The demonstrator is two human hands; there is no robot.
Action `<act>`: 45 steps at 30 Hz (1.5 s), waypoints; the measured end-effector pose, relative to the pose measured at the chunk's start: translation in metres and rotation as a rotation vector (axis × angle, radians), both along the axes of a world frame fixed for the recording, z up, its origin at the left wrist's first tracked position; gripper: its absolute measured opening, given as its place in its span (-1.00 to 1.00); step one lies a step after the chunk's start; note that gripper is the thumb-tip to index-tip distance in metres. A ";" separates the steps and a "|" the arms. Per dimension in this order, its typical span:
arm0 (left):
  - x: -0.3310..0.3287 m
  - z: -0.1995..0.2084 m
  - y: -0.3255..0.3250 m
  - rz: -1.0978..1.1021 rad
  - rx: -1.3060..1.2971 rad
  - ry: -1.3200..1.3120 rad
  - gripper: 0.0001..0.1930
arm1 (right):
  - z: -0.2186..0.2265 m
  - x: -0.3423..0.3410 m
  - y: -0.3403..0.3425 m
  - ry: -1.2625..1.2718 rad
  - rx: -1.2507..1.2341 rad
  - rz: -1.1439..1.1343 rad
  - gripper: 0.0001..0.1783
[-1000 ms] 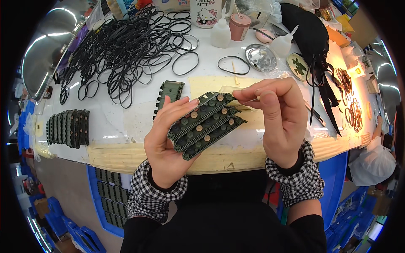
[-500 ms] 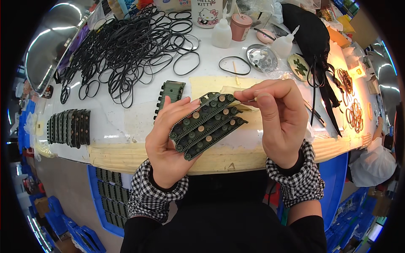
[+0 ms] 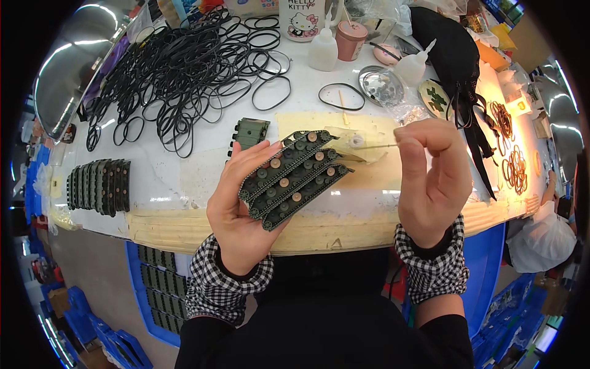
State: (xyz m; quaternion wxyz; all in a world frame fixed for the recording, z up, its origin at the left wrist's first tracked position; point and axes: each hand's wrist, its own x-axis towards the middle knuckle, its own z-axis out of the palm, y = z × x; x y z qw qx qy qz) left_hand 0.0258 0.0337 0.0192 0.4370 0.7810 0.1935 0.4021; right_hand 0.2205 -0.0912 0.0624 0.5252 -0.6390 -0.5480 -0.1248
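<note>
My left hand (image 3: 232, 212) is wrapped round three dark green toy tank track assemblies (image 3: 294, 177), stacked side by side and tilted up to the right. Small wheels, several with brownish hubs, line their sides. To the right, my right hand (image 3: 435, 184) pinches a thin stick (image 3: 378, 146) between thumb and forefinger. Its tip points left, apart from the tracks, over a small clear blob (image 3: 356, 140) on the yellowish taped sheet (image 3: 301, 120). Another green track piece (image 3: 251, 132) lies behind my left fingers.
A row of green track assemblies (image 3: 99, 187) stands at the left. Black rubber bands (image 3: 178, 74) are heaped at the back left. White squeeze bottles (image 3: 323, 50), a pink cup (image 3: 351, 42) and a metal dish (image 3: 381, 85) stand behind. A blue crate (image 3: 136, 277) sits below the table's edge.
My right hand has drawn back to the right with the thin stick, away from the tracks' upper end. My left hand and the tracks have shifted slightly left.
</note>
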 end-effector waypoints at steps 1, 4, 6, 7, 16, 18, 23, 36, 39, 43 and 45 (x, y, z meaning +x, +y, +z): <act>0.000 0.000 0.000 -0.002 -0.001 0.003 -0.42 | -0.002 -0.006 -0.002 0.183 -0.001 0.080 -0.89; 0.000 0.000 0.000 -0.009 -0.009 0.021 -0.42 | -0.010 -0.019 -0.001 0.619 -0.023 0.306 -0.87; 0.000 0.000 0.000 -0.010 -0.006 0.031 -0.42 | -0.010 -0.020 0.001 0.645 -0.030 0.315 -0.88; 0.000 0.001 0.000 -0.010 0.001 0.033 -0.42 | -0.011 -0.020 0.002 0.660 -0.033 0.323 -0.88; 0.000 0.002 0.001 -0.009 0.081 0.039 -0.40 | -0.016 -0.019 0.004 0.606 -0.017 0.325 -0.88; 0.000 0.002 0.001 -0.008 0.082 0.039 -0.40 | -0.015 -0.019 0.004 0.576 -0.037 0.316 -0.89; -0.001 0.001 0.002 -0.016 0.084 0.043 -0.41 | -0.014 -0.019 0.003 0.607 0.011 0.275 -0.89; -0.002 -0.001 0.003 -0.015 0.094 0.011 -0.41 | -0.001 -0.001 0.002 -0.162 0.019 -0.163 -0.87; 0.000 0.001 0.001 -0.021 0.063 0.007 -0.45 | 0.001 -0.010 0.005 0.131 0.075 0.056 -0.92; 0.001 0.004 0.000 -0.056 0.091 0.026 -0.47 | 0.003 -0.023 0.016 0.394 0.064 0.271 -0.91; 0.002 0.005 0.000 -0.062 0.097 0.032 -0.48 | -0.002 -0.026 0.020 0.445 0.057 0.300 -0.90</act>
